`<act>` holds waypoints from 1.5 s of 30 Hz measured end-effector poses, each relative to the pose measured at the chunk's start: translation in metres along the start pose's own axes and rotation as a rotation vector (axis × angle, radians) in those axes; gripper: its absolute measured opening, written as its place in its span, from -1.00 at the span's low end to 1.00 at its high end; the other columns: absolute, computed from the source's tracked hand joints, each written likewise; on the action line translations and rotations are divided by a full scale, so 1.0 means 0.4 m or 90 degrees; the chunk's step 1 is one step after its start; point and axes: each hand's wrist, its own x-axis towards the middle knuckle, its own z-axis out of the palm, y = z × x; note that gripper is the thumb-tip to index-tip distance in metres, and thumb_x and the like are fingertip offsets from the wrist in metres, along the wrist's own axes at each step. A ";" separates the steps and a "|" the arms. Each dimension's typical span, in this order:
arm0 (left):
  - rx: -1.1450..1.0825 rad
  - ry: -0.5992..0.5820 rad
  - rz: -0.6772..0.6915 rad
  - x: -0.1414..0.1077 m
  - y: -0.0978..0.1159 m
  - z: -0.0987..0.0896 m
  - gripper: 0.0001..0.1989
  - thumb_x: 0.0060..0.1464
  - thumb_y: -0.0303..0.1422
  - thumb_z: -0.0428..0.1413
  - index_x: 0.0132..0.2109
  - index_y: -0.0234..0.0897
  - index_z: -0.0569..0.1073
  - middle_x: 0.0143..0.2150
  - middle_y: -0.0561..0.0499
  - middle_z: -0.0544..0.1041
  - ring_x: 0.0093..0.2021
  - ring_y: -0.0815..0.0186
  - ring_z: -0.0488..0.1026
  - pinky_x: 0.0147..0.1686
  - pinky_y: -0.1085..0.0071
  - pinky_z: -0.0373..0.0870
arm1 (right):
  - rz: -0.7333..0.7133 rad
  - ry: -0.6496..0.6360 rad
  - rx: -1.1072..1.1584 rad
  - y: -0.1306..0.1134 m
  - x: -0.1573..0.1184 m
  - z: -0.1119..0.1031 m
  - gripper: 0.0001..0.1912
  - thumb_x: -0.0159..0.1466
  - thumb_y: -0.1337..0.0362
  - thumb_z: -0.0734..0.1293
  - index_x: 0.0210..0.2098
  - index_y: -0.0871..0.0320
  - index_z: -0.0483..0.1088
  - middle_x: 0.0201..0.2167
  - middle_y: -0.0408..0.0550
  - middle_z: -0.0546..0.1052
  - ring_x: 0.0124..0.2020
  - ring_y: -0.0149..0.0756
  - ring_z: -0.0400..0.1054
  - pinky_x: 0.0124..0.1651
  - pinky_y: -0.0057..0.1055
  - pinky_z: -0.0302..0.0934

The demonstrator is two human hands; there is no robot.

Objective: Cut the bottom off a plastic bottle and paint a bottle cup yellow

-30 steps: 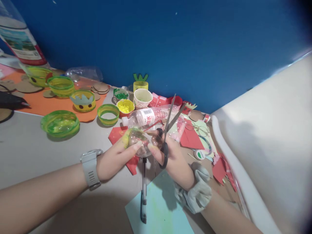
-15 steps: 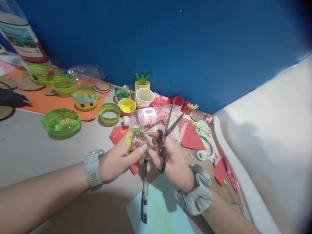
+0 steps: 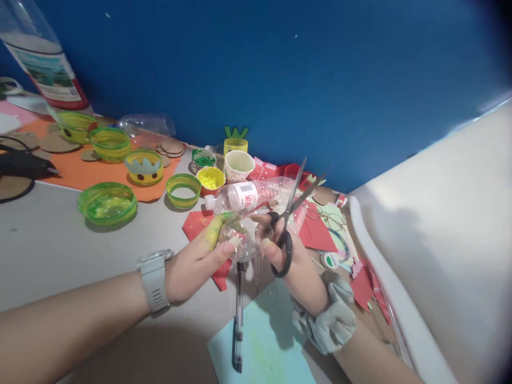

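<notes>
My left hand point(image 3: 202, 253), its index finger smeared yellow and green, is closed round a clear plastic bottle piece point(image 3: 246, 246). The thumb presses on the near side of that piece. Black-handled scissors point(image 3: 287, 226) hang on the fingers of my right hand point(image 3: 294, 264), blades apart and pointing up and away. Fingertips of the same hand are at the right side of the clear piece; whether they grip it I cannot tell. Below the piece a capped pen point(image 3: 239, 320) lies partly on a pale blue sheet point(image 3: 268, 330).
Behind my hands lies a plastic bottle point(image 3: 252, 194) with a white label. Green-and-yellow painted bowls point(image 3: 108, 205) stand at left, near a black glue gun point(image 3: 28, 164). Paper cups point(image 3: 239, 166) stand at the back. Red paper point(image 3: 320, 232), glasses point(image 3: 335, 221) and scraps lie at right.
My right hand has moved a little to the right with the scissors, away from my left hand. The left hand still holds the clear piece. The whole view has shifted slightly.
</notes>
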 end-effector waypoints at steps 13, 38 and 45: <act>0.068 0.006 -0.004 0.013 0.000 0.011 -0.38 -0.19 -0.48 0.39 0.02 -0.19 0.34 0.06 -0.13 0.49 0.06 0.01 0.48 0.02 0.14 0.44 | -0.129 -0.052 -0.143 -0.010 -0.004 -0.003 -0.40 0.09 0.13 0.54 0.04 0.08 0.29 -0.05 0.02 0.45 -0.03 -0.02 0.36 -0.01 -0.17 0.32; 0.099 -0.086 -0.001 0.018 0.002 0.010 -0.77 -0.01 -0.54 0.17 -0.18 -0.25 0.36 -0.27 0.05 0.52 -0.29 0.31 0.48 -0.25 0.39 0.44 | -0.072 -0.027 -0.064 0.011 0.005 0.021 -0.66 0.17 0.31 0.41 -0.10 0.12 0.29 -0.31 -0.15 0.39 -0.29 -0.28 0.39 -0.23 -0.36 0.34; 0.142 -0.088 0.028 0.026 0.010 0.013 -0.59 -0.09 -0.64 0.16 -0.05 -0.27 0.42 -0.28 0.06 0.57 -0.25 0.30 0.50 -0.18 0.42 0.44 | -0.091 -0.073 -0.030 0.025 0.000 0.028 -0.62 0.24 0.31 0.34 0.03 0.15 0.25 -0.11 0.00 0.44 -0.08 -0.18 0.41 0.01 -0.23 0.35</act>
